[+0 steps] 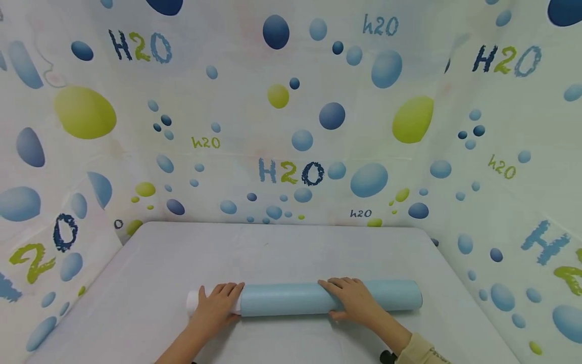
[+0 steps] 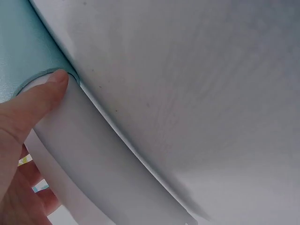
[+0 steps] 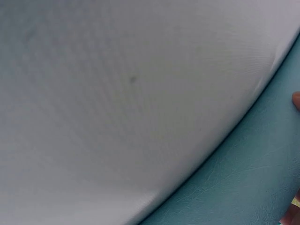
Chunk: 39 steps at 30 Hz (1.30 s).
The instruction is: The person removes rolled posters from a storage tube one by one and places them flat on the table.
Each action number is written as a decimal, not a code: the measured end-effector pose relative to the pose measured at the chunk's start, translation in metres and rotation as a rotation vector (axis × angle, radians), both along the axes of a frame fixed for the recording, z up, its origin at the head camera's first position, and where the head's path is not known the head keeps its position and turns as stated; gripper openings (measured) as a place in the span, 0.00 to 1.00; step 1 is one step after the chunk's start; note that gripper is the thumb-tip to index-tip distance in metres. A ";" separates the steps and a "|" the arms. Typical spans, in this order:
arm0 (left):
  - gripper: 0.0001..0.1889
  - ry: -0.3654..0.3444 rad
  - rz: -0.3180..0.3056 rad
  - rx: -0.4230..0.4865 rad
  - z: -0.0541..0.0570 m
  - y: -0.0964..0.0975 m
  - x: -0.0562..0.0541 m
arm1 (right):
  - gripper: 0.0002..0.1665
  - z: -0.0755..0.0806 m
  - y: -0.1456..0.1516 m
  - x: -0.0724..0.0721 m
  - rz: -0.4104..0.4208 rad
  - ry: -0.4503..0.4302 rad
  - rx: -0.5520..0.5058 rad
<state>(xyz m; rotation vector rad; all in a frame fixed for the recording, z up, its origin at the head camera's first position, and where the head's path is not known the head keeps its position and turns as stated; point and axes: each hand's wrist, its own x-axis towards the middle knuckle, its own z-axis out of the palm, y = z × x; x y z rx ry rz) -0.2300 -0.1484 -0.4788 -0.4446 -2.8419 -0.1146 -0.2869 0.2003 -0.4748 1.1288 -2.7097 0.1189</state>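
Head view: a blue roll lies crosswise on the white counter; the left grip clasps its white end, the right grip clasps it right of centre. Left wrist view: thumb at the blue edge. Right wrist view: fingertips, partly cropped, against the roll.

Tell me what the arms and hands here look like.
They are a person's. The left hand and right hand are bare, without gloves. A beige sleeve shows on the right arm, a small black object beside it; no sleeve shows on the left arm.
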 end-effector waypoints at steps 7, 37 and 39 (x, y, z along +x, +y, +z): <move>0.33 -0.067 0.031 -0.007 0.002 0.003 0.000 | 0.44 0.003 0.002 0.000 0.017 -0.001 -0.011; 0.33 0.003 0.029 -0.021 0.002 0.004 0.018 | 0.44 0.001 0.065 -0.004 -0.022 0.021 -0.100; 0.33 0.003 0.033 -0.023 0.001 0.004 0.019 | 0.44 0.002 0.070 -0.004 -0.029 0.006 -0.095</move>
